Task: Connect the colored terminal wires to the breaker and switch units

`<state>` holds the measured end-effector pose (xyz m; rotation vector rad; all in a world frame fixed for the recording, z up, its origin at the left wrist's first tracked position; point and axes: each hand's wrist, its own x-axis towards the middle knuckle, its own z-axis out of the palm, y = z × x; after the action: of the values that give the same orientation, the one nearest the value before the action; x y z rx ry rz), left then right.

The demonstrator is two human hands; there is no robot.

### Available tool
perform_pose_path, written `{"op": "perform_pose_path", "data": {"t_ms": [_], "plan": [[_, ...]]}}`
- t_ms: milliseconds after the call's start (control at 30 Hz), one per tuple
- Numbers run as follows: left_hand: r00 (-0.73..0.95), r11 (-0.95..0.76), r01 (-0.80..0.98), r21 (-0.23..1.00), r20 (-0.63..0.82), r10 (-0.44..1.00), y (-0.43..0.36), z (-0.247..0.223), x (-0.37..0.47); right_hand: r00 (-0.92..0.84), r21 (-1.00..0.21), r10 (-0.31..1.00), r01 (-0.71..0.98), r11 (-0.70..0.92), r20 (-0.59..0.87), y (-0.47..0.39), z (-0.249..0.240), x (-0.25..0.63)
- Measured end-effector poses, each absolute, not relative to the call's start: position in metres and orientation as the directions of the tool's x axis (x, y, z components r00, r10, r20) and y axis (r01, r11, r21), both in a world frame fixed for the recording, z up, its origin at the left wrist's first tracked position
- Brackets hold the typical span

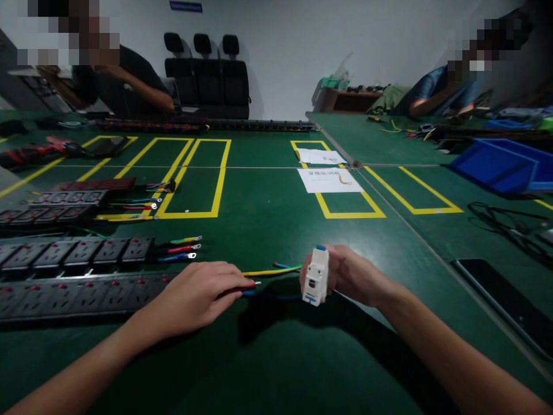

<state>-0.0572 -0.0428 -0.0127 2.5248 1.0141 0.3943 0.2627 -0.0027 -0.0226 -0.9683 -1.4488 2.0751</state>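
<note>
While the right hand (pixel 348 274) is grasping a boxy white plastic switch block (pixel 317 278), the left hand (pixel 205 294) is pinching a red wire (pixel 251 283) near its shiny metal tip. Smooth yellow wire (pixel 272 272) is stretching between the hands. For good control, light fingertip pressure is seeming best. Leftward, a long black power strip (pixel 86 295) is lying on the green table (pixel 259 357).

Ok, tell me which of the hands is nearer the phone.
Right: the right hand is left of the phone; the left hand is farther left, pinching a red wire.
</note>
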Motion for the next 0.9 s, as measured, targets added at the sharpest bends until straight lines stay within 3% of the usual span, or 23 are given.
{"op": "perform_pose_path", "data": {"t_ms": [267,367,467,600,767,900], "plan": [[0.700,-0.654,0.602,0.458,0.091,0.708,-0.042,-0.012,-0.058,-0.704,-0.884,0.621,0.021,-0.467,-0.344,-0.002,-0.024,0.272],[0.698,-0.650,0.604,0.462,0.088,0.711,-0.043,-0.011,-0.057,-0.719,-0.953,0.646,0.076,-0.293,-0.256,-0.003,-0.022,0.271],[0.694,-0.650,0.607,0.457,0.093,0.714,-0.043,-0.010,-0.055,-0.682,-0.983,0.720,0.186,0.004,-0.126,-0.007,-0.018,0.263],[0.691,-0.652,0.610,0.451,0.100,0.716,-0.044,-0.009,-0.055,-0.611,-0.844,0.791,0.413,0.343,0.023,-0.013,-0.020,0.251],[0.693,-0.647,0.612,0.455,0.085,0.715,-0.044,-0.011,-0.056,-0.610,-0.673,0.787,0.542,0.503,0.096,-0.018,-0.028,0.240],[0.694,-0.642,0.617,0.455,0.070,0.717,-0.044,-0.011,-0.056,-0.611,-0.659,0.781,0.535,0.529,0.131,-0.020,-0.031,0.236]]}}
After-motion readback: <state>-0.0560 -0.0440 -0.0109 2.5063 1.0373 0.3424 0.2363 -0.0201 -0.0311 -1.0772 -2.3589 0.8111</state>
